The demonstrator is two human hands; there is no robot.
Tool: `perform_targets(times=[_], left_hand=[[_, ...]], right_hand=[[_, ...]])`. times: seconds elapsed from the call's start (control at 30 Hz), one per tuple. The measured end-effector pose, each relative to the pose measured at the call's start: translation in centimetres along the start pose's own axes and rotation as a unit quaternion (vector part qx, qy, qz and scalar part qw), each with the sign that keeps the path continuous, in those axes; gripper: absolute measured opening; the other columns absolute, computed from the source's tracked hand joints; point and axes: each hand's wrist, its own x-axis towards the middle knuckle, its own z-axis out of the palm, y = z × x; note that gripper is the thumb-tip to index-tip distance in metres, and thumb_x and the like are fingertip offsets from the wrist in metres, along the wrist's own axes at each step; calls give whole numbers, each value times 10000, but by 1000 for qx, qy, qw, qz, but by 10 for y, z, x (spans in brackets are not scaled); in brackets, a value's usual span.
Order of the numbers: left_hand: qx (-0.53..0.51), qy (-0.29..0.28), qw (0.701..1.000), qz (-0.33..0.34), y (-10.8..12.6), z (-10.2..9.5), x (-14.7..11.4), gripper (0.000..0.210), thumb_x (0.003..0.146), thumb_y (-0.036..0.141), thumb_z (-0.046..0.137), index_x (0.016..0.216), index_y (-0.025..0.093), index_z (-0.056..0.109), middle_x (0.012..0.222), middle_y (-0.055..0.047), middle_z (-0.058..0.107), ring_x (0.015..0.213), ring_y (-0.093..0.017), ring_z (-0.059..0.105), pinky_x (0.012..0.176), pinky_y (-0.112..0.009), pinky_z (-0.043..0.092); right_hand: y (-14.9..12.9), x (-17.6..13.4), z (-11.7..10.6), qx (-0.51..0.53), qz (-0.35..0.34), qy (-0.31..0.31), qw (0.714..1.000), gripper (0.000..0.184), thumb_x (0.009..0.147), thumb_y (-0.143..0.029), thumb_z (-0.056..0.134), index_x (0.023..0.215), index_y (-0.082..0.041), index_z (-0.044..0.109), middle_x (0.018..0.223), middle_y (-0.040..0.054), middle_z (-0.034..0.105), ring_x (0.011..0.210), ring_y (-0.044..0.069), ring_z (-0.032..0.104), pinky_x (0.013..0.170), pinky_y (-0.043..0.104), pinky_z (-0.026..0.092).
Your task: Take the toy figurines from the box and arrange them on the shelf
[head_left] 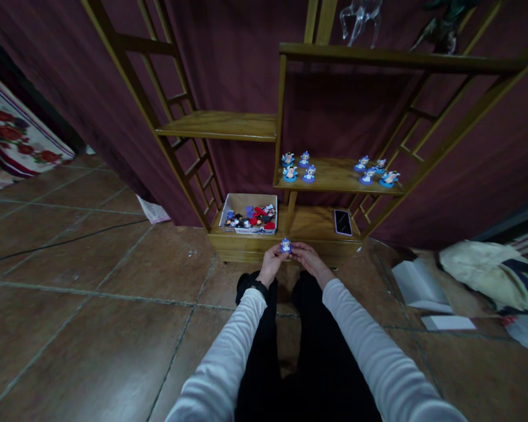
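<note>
Between the fingertips of my left hand point(271, 261) and my right hand point(310, 258) I hold a small purple and white figurine point(286, 246) upright, in front of the shelf's base. Both hands are closed on it, one from each side. Just beyond stands an open cardboard box point(227, 205) with many small red, purple, black and white pieces in it. On the shelf board above point(334, 174), several similar figurines stand in two groups: one by the left post, including a purple one point(309, 173), and another at the right end, including a blue-based one point(389, 179).
A phone point(343, 223) lies on the lower shelf at the right. Higher up are a bare-looking side board point(220, 125) and a glass animal figure point(361, 20). White boxes point(420, 284) and a pale bag point(484, 272) lie on the floor at right; a black cable point(70, 239) runs at left.
</note>
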Motion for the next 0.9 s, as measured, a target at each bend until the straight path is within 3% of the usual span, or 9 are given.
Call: perform_targets(times=[0.2, 0.47, 0.67, 0.9], left_hand=[[-41, -2, 999, -13, 3, 1, -3, 484, 585, 266, 750, 1032, 165, 592, 796, -40, 663, 666, -123, 601, 592, -223, 447], [-57, -54, 995, -55, 8, -1, -4, 318, 633, 291, 725, 904, 148, 643, 819, -62, 667, 697, -117, 610, 617, -212, 444], [-78, -64, 990, -98, 12, -4, -6, 319, 638, 316, 726, 908, 164, 652, 846, -68, 664, 747, -127, 614, 653, -224, 454], [-80, -60, 990, -104, 14, -3, -8, 317, 641, 339, 722, 900, 170, 653, 840, -69, 667, 757, -139, 619, 671, -243, 458]], right_hand=[[1, 0, 0, 4, -6, -20, 1000, 270, 590, -200, 754, 843, -192, 663, 871, 23, 696, 805, 149, 639, 787, 292, 494], [0, 1, -1, 7, 9, -43, 999, 299, 606, -189, 756, 893, -191, 674, 899, 27, 698, 822, 147, 641, 795, 282, 501], [0, 0, -1, 1, 1, -44, 999, 300, 608, -208, 749, 894, -197, 658, 858, 11, 691, 804, 131, 642, 796, 265, 493], [1, -1, -1, 1, -7, -39, 999, 301, 593, -215, 753, 876, -202, 650, 843, 3, 687, 807, 135, 640, 796, 278, 494]])
